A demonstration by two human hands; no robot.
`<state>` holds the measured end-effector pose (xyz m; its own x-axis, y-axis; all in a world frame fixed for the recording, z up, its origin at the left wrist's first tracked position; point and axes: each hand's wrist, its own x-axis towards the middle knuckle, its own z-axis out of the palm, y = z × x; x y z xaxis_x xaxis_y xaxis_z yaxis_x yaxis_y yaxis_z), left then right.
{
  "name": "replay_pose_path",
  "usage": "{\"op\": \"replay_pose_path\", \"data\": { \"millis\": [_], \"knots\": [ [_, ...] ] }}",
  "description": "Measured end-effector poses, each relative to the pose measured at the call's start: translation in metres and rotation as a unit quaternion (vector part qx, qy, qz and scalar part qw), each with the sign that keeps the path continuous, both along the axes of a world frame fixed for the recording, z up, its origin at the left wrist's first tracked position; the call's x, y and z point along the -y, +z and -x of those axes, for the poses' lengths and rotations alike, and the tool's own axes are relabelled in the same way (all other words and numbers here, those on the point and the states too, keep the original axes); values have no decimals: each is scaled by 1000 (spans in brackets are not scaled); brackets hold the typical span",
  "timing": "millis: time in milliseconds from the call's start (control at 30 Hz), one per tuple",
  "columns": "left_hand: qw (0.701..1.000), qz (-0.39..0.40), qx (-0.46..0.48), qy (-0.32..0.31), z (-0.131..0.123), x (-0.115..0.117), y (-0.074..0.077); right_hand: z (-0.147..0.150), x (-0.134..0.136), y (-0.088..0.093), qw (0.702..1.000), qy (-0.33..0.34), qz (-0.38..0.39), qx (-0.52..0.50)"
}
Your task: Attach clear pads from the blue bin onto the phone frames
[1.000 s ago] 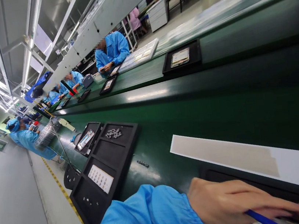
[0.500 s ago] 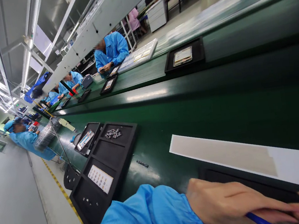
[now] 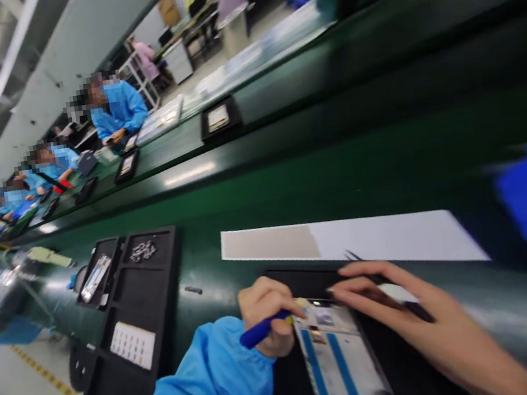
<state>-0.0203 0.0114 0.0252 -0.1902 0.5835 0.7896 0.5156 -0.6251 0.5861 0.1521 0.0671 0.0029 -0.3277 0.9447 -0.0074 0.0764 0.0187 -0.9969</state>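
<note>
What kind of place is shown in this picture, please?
Probably an electronics assembly workshop. Co-workers in blue smocks line a long green workbench, a black compartment tray holds small parts, and what looks like an opened phone lies in the foreground.

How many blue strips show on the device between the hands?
2: one strip along the left side of the device, another strip nearer its middle. The picture's bottom crops it, so more may hide.
</note>
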Motion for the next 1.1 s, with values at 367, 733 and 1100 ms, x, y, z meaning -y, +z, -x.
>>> {"op": "replay_pose_path", "data": {
  "millis": [367,733,1100],
  "knots": [
    [996,69,-37,44,-3,3,12,2,-2,15,994,3,49,-96],
    [992,67,-101,-27,-4,4,9,2,0,16,994,13,38,-106],
    [994,107,15,-3,-8,5,2,-3,3,16,996,36,57,-60]
  ]
}}
